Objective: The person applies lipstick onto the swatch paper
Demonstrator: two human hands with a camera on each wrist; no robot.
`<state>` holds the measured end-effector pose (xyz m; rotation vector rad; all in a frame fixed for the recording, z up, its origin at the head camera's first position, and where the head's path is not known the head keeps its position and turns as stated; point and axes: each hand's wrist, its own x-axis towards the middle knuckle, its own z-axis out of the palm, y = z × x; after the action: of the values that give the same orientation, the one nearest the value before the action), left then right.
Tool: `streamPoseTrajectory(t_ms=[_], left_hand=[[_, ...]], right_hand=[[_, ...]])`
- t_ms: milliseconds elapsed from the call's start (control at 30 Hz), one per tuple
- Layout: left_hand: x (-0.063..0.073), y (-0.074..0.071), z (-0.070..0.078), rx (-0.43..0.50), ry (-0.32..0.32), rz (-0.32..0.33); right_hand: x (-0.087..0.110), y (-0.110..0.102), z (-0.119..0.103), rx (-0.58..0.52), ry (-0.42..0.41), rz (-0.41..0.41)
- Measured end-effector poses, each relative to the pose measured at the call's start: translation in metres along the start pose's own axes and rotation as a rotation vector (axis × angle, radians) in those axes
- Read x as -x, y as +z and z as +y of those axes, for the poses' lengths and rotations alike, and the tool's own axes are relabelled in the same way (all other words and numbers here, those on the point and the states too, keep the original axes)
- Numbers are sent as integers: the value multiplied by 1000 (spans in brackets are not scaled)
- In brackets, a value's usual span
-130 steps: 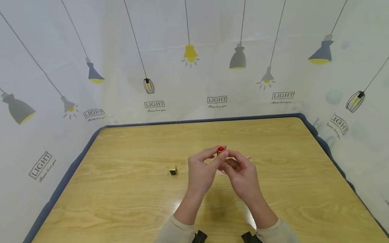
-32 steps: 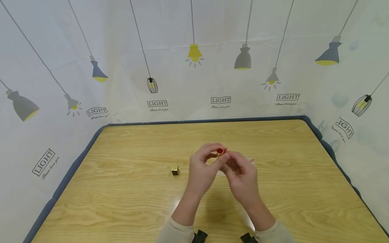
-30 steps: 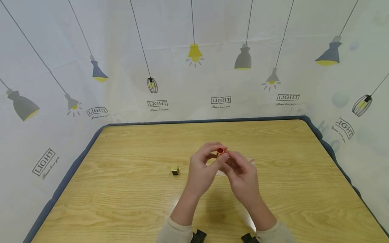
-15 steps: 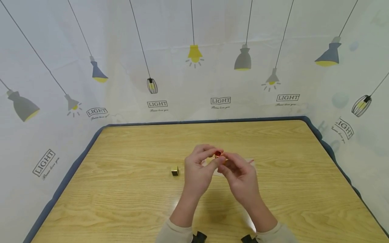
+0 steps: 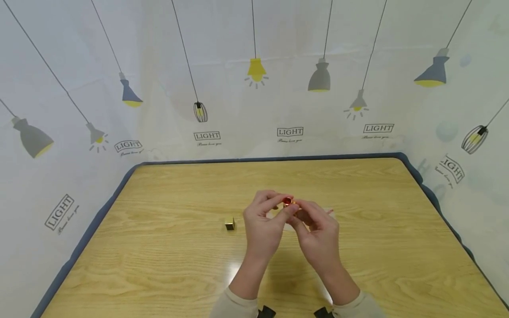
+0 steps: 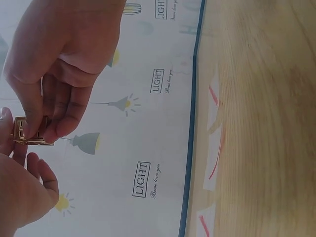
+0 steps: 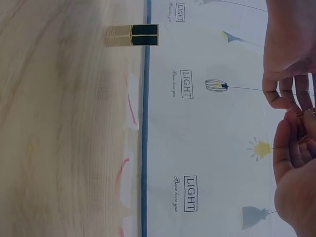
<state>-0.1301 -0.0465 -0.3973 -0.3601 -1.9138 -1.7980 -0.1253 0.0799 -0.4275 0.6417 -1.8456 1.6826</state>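
Both hands meet around a small gold lipstick (image 5: 287, 202) held above the table, its open round end showing dark red inside. My left hand (image 5: 262, 225) pinches the upper end between thumb and fingers. Lower down, my right hand (image 5: 318, 234) grips the squared gold base, which shows between the fingertips in the left wrist view as a gold lipstick case (image 6: 19, 123). Fingers cover most of the tube. On the table left of my hands stands the black-and-gold lipstick cap (image 5: 229, 223), seen also in the right wrist view as a cap (image 7: 144, 35).
White paper (image 5: 330, 216) with red strokes lies on the wooden table (image 5: 159, 247) behind my hands, partly hidden by them. A dark blue edge strip (image 5: 258, 159) borders the table, and a lamp-printed white backdrop (image 5: 238, 110) rises behind it.
The red that filled the tube's opening 4.3 seconds ago now sits deeper inside. My hands have shifted slightly, still holding the lipstick. The cap stays in place.
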Motion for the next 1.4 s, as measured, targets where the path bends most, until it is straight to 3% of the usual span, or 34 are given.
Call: streamPoseTrajectory(t_ms=[200,533,800,967,1200,1400], left_hand=[[-2,-1,-2,9,-30,-63],[-6,-3,-1,72,-150,-130],[-8,-9,-4,85,-141,-167],[-13,-21,-10,23,-156,-155],[-26,-47,-17,-97,-101,-149],[-37,-75,-23,-285,-48,-173]], right_hand=[[-1,1,1,-45,-31,21],[-3,-1,3,-68,-35,0],[-7,-7,4,-73,6,8],[-8,-13,4,-58,60,34],[-12,-18,7,-54,104,49],[-15,-22,10,-71,108,52]])
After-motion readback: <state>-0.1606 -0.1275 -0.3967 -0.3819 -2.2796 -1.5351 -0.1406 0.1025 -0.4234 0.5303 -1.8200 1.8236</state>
